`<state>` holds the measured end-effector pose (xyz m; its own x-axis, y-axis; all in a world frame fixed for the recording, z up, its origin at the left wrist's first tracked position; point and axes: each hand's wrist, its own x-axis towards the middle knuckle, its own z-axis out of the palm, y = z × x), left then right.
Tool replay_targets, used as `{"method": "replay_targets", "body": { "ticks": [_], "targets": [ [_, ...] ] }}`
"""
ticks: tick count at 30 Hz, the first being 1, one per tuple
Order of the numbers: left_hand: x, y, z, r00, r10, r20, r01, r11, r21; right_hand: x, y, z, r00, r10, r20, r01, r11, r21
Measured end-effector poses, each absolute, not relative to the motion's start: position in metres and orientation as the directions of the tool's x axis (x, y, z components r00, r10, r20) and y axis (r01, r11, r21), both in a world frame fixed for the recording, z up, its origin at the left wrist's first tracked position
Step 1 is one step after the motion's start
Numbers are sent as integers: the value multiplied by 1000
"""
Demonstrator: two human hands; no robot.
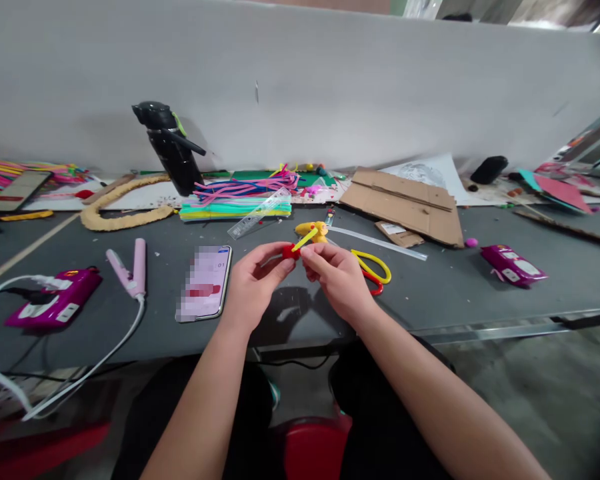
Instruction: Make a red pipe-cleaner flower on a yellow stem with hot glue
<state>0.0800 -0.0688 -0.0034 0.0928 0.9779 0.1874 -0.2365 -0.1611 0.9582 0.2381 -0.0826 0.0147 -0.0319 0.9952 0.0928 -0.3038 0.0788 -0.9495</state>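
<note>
My left hand is closed in a pinch on a small fuzzy red piece. My right hand has its fingers pressed together at the lower end of a short yellow strip, which looks like a pipe cleaner and slants up from the red piece. The fingertips of both hands nearly meet above the table, and the exact joint between red and yellow is hard to make out. Just behind them lies a yellow tool, perhaps a glue gun. Scissors with yellow and red handles rest beside my right hand, partly hidden by it.
A phone and a pink hair straightener lie left, near a purple-wrapped power strip with cables. Behind are a black bottle, pipe cleaner bundles, a clear ruler and cardboard. A purple packet lies right.
</note>
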Motion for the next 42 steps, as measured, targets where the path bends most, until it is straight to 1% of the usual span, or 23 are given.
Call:
{"method": "replay_targets", "body": {
  "ticks": [4, 9, 14, 22, 28, 30, 35, 37, 39, 42],
  "targets": [
    [84, -69, -5, 83, 976, 199, -234, -175, 956, 239, -83, 16, -13, 996, 90, -227, 84, -970],
    [85, -69, -6, 68, 972, 223, -210, -204, 956, 240, -83, 16, 4, 994, 113, -169, 112, -979],
    [86, -69, -4, 64, 968, 241, -170, -228, 959, 240, -83, 13, 33, 994, 100, -125, 104, -987],
    [87, -70, -5, 42, 971, 236, -151, -227, 962, 241, -83, 16, 8, 998, 67, -159, 67, -985],
    [87, -69, -6, 21, 977, 214, -186, -207, 961, 244, -82, 15, 7, 998, 55, -200, 55, -978],
    [87, -69, -6, 26, 978, 207, -196, -198, 960, 245, -82, 14, 16, 998, 63, -177, 65, -982],
    [88, -69, -7, 42, 974, 224, -210, -210, 955, 249, -84, 15, 1, 989, 148, -93, 147, -985],
    [89, -70, -6, 46, 973, 225, -199, -212, 957, 249, -84, 15, 4, 987, 161, -82, 161, -984],
    [89, -70, -6, 51, 974, 219, -189, -206, 960, 248, -83, 15, 5, 989, 148, -99, 148, -984],
    [89, -70, -7, 56, 975, 217, -196, -203, 960, 249, -81, 13, -24, 996, 88, -154, 83, -985]
  ]
}}
